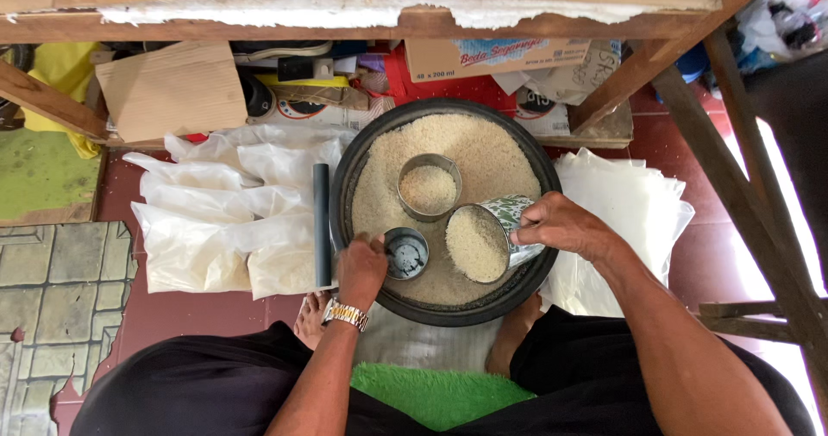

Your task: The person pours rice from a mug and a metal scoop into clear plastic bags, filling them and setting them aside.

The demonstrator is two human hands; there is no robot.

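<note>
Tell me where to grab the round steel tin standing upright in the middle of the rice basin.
Grip the round steel tin across its bare rim from directly above. It stands upright, sunk in rice in the black basin, so its lower wall is buried. Approach from the far side; both hands and two other cans crowd the near side.

Single head-worn camera looks straight down, close above the basin (362,151) on the floor.
</note>
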